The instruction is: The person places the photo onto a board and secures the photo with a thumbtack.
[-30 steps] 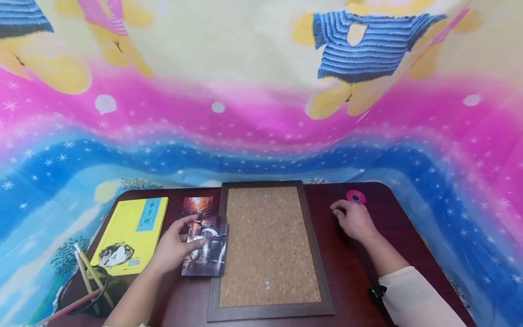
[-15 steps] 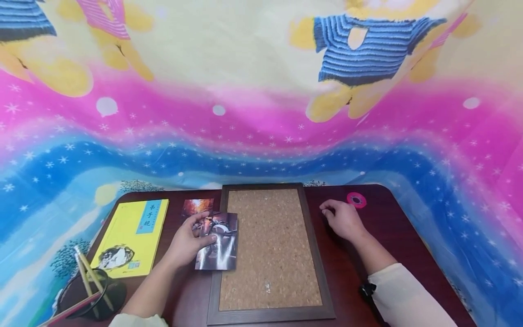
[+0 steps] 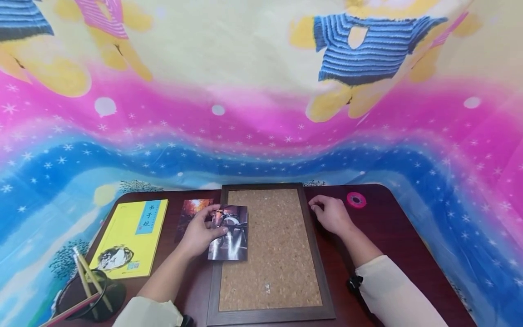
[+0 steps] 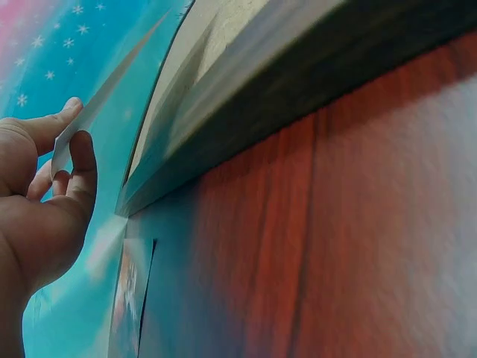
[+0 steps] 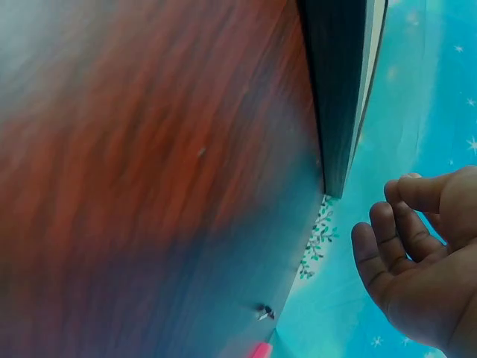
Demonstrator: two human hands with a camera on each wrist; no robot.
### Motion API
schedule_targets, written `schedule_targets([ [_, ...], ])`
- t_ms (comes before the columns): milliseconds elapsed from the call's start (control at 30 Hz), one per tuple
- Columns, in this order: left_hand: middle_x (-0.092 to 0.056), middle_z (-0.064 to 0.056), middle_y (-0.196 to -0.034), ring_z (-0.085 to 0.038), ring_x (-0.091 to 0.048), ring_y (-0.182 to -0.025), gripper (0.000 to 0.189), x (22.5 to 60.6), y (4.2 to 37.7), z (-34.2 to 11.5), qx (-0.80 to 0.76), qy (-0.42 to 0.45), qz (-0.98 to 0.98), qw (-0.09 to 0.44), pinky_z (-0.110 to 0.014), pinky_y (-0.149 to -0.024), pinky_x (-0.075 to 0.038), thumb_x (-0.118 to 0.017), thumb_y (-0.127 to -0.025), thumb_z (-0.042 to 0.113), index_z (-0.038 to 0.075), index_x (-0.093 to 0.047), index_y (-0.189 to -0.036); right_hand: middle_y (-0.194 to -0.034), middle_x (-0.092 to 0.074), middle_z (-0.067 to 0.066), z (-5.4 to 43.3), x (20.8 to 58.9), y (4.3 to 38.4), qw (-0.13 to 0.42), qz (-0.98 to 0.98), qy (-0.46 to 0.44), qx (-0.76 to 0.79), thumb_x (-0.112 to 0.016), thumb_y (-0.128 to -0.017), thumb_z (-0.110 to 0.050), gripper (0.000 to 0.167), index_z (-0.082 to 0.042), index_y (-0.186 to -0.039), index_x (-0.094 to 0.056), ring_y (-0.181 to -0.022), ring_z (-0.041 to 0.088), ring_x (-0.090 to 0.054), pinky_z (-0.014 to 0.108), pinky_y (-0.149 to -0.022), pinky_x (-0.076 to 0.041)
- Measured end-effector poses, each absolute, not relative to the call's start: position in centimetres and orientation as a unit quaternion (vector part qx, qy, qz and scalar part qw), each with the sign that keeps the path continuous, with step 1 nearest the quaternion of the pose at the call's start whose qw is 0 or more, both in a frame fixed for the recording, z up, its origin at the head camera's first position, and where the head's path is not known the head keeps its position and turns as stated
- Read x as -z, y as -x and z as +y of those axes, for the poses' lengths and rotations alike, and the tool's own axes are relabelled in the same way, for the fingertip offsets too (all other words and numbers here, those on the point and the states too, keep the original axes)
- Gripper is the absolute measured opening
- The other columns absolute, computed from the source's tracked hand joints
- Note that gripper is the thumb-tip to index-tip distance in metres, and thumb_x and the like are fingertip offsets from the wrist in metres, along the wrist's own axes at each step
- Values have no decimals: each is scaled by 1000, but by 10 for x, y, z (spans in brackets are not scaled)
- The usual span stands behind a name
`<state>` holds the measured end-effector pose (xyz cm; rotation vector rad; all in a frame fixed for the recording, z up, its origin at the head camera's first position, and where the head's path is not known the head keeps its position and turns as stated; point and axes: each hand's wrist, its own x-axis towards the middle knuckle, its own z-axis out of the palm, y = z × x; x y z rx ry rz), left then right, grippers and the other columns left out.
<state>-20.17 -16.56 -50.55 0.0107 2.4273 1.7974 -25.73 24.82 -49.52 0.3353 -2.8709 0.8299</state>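
Observation:
My left hand [image 3: 201,234] pinches a photo print [image 3: 232,245] between thumb and fingers, over the left edge of a cork board [image 3: 271,250] in a dark wooden frame. From the left wrist, the print [image 4: 93,108] appears nearly edge-on, tilted and raised above the frame. Beside the board's right edge, my right hand [image 3: 333,215] hovers with curled fingers. In the right wrist view, thumb and index fingertips [image 5: 393,192] come together; whether they pinch something tiny cannot be told. Another photo print [image 3: 195,208] with orange tones lies on the table, partly hidden by my left hand.
A yellow book [image 3: 130,240] lies at the left, behind a dark mesh pen cup [image 3: 112,295] holding several pencils. At the back right sits a round pink object [image 3: 357,200]. The dark red table [image 3: 367,218] meets a patterned cloth backdrop [image 3: 253,136].
My left hand has carried the photo print rightward and slightly away from me, onto the board's left side. The right hand has moved left from the pink object to the board's edge.

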Motion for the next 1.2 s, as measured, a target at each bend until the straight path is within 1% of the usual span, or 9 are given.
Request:
schedule_targets([
  [167,-49,-12,-131,-20,-60,-84,74,507,211,-154,-607,-6,792,60,-35,-58,-56,-84,-84,3,15,-51,-149,-97,-76,3,239,495,263,60,-951,-109,-284,-66,-101,-14,14,-13,-110,-76,-64,14,-57,38,-68,-49],
  [300,-51,-13,-132,-20,-63,-83,74,507,218,-145,-620,-4,782,63,-38,-56,-57,-85,-84,2,14,-51,-149,-98,-76,2,231,494,267,61,-949,-109,-289,-67,-101,-14,13,-13,-109,-76,-68,15,-58,40,-71,-50],
  [500,-52,-15,-136,-21,-65,-92,73,508,228,-131,-614,-9,787,56,-33,-67,-56,-84,-85,3,12,-50,-149,-94,-75,0,220,493,272,51,-948,-107,-295,-67,-101,-16,11,-13,-107,-76,-69,16,-57,40,-70,-50],
  [667,-50,-15,-139,-23,-64,-97,72,508,236,-120,-618,-5,784,54,-31,-71,-55,-84,-86,3,10,-50,-149,-94,-75,2,210,494,278,53,-947,-112,-296,-68,-100,-16,11,-13,-106,-76,-68,16,-57,41,-71,-50],
  [767,-50,-17,-137,-26,-64,-102,73,507,240,-113,-626,-5,777,57,-31,-74,-56,-83,-86,2,9,-49,-150,-96,-76,3,205,495,281,55,-946,-114,-299,-69,-99,-16,13,-11,-107,-77,-70,17,-60,42,-73,-52],
  [900,-52,-19,-135,-29,-65,-107,72,504,245,-102,-627,-6,777,58,-33,-77,-57,-83,-86,2,9,-50,-149,-99,-77,3,199,496,284,53,-945,-110,-303,-70,-98,-17,13,-11,-107,-78,-79,18,-64,43,-78,-53],
  [1000,-52,-19,-136,-32,-64,-112,72,504,250,-96,-628,-2,776,59,-34,-79,-58,-83,-86,1,8,-49,-150,-97,-76,2,195,496,286,47,-945,-107,-305,-71,-97,-17,11,-13,-105,-78,-80,18,-64,41,-77,-53],
  [1067,-51,-20,-138,-34,-64,-116,72,505,253,-92,-630,0,775,57,-35,-82,-58,-83,-86,1,7,-49,-150,-95,-75,2,193,496,286,37,-943,-104,-314,-70,-98,-17,11,-13,-105,-77,-76,18,-63,40,-73,-53],
  [1200,-50,-20,-141,-37,-61,-123,72,510,261,-87,-634,8,772,58,-37,-88,-58,-83,-86,0,5,-49,-149,-95,-74,2,188,493,288,18,-940,-101,-324,-67,-100,-18,14,-12,-108,-77,-75,18,-62,38,-69,-52],
])
